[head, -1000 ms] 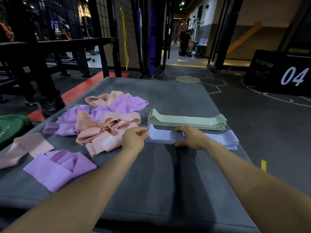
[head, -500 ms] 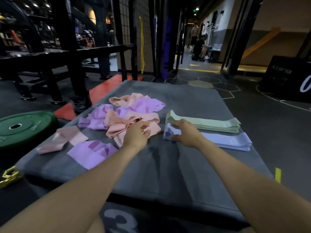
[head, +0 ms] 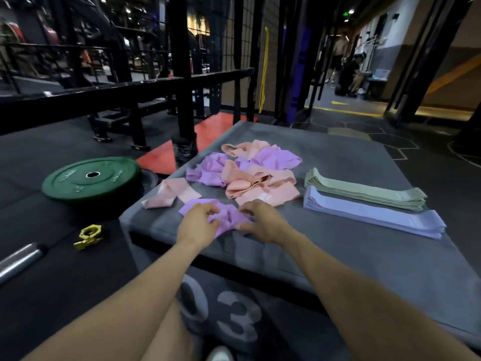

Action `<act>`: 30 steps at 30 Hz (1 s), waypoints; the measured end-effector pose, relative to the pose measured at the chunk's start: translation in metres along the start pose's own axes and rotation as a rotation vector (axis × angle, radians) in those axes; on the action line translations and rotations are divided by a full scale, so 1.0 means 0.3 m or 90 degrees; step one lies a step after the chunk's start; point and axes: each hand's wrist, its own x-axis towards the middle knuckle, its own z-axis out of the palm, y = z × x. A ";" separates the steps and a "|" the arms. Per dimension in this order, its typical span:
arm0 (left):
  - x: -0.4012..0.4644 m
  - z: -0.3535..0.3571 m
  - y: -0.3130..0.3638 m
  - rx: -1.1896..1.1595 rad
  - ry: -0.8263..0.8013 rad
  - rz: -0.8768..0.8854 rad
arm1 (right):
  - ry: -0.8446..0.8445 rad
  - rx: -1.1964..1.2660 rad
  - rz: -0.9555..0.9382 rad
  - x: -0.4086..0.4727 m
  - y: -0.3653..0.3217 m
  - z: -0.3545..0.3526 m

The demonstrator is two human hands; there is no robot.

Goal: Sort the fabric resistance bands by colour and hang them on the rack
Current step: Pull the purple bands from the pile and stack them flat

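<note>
At frame centre, left hand (head: 199, 222) and right hand (head: 263, 222) pinch a crumpled purple band (head: 229, 217), still sorting; flattening comes next.

Bands: soft matt cloth. Purple band (head: 226, 217) creased; green stack (head: 364, 192) and lavender stack (head: 372, 214) smooth, flat. Surface (head: 338, 256): matt grey padding. Weight plate (head: 91, 179): matt green rubber. Barbell end (head: 18, 261): glossy metal.

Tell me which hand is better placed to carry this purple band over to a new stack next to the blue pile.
Probably the right hand. Both hands pinch the purple band, but the right is on the side facing the blue pile, while the left hand would have to cross over.
</note>
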 end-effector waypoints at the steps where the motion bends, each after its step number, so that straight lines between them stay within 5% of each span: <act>1: -0.004 -0.007 -0.015 -0.007 -0.009 -0.014 | -0.003 -0.014 -0.004 0.007 -0.018 0.016; 14: -0.011 -0.008 -0.043 0.057 -0.146 -0.012 | 0.007 -0.067 0.001 0.035 -0.052 0.054; 21: -0.027 -0.017 0.068 -0.046 0.004 0.031 | 0.101 0.031 -0.002 -0.005 -0.036 -0.075; 30: -0.009 0.079 0.241 -0.320 0.056 0.030 | 0.268 0.178 0.119 -0.105 0.156 -0.269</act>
